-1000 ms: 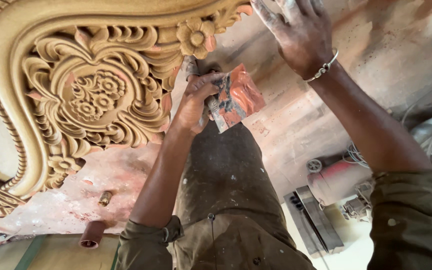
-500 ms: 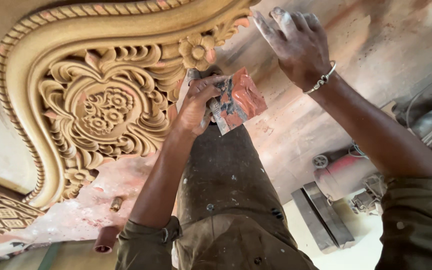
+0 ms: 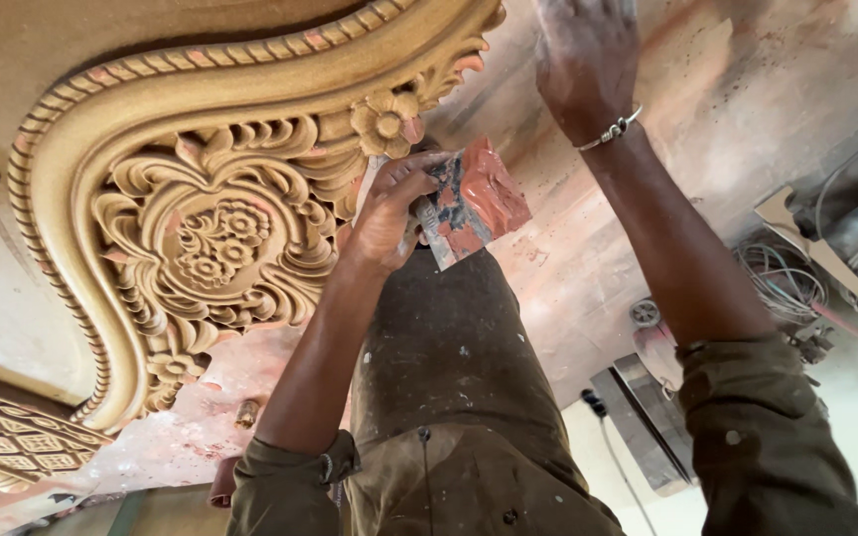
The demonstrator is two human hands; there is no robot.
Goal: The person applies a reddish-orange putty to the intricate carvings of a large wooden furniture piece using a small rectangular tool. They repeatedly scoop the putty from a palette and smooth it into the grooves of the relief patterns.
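Carved panel: matt ochre coat, reddish undercoat showing on petal edges. Flat board right of panel: dusty, rough, red-streaked. Scraper blade: metal, smeared with red-brown filler. Bracelet: shiny metal.

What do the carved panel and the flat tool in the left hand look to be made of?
Carved panel: probably wood, matte tan-gold coat, crisp floral relief with reddish patches showing through.
Flat tool in the left hand: thin blade, likely metal, smeared with reddish filler; uncertain under the smears.

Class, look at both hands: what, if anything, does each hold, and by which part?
The left hand grips a putty-smeared scraper by its left edge. The right hand holds nothing; it lies flat on the board.
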